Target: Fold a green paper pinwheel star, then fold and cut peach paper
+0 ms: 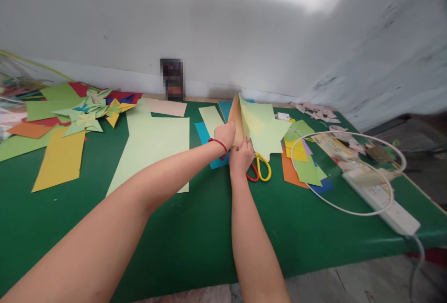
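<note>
So there's a big green-topped table (195, 247) with a large pale-green paper sheet (157, 140) over on the left. Mid-table there's a peach-coloured paper bundle (238, 119) standing on edge, long axis pointing away from the fingers toward the wall. Both hands are touching it: left hand (225, 134) gripping its left side, right hand (241, 155) pinching the near bottom end. Kinda blurry, so can't tell how many sheets. Red-and-yellow-handled scissors (258, 167) sit just right of the right hand.
</note>
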### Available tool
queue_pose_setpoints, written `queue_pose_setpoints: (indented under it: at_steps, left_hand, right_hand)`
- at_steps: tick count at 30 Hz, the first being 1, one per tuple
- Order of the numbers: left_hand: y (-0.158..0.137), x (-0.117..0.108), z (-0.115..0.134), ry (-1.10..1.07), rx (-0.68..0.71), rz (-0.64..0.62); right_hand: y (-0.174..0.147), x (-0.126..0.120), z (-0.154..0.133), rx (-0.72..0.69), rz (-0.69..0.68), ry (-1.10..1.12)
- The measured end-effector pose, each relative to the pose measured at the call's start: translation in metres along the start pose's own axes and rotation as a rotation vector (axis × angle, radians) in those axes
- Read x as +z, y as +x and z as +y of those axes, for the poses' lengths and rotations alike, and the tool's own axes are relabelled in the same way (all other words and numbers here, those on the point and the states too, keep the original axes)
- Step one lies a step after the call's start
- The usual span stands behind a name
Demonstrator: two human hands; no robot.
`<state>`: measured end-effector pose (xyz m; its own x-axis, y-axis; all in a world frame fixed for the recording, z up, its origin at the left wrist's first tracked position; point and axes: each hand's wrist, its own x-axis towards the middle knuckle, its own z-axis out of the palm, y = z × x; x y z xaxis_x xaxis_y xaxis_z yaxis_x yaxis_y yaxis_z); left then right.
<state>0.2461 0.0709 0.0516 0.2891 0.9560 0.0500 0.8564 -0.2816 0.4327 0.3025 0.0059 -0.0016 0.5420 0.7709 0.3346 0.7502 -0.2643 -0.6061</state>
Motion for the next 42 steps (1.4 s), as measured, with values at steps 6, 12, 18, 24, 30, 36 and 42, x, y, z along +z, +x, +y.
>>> queue_pose_setpoints:
  at_steps: [6, 12, 18, 24, 30, 36, 42]
  left_hand:
    - [0.000, -0.001, -0.004, -0.053, 0.001, 0.029]
    - [0.014, -0.011, 0.006, -0.228, 0.011, 0.110]
    - [0.029, -0.032, 0.020, -0.426, 0.036, 0.204]
    - [0.021, -0.063, 0.034, -0.617, 0.148, 0.366]
    - [-0.016, -0.106, -0.018, -0.816, 0.087, 0.601]
    - [-0.113, -0.087, -0.140, -0.864, -0.403, 0.280]
    - [-0.174, -0.087, -0.190, -0.858, -0.479, 0.161]
  right_hand:
    - [0.001, 0.001, -0.003, 0.015, -0.011, 0.010]
    - [0.002, 0.005, -0.001, 0.019, 0.003, 0.089]
    - [0.004, 0.007, 0.004, 0.037, 0.012, 0.153]
    - [0.005, 0.007, 0.005, 0.051, 0.009, 0.127]
    - [-0.001, 0.007, 0.009, -0.105, -0.046, -0.002]
    - [-0.004, 0.008, 0.012, -0.191, -0.005, -0.038]
    - [-0.006, 0.011, 0.014, -0.231, -0.003, -0.060]
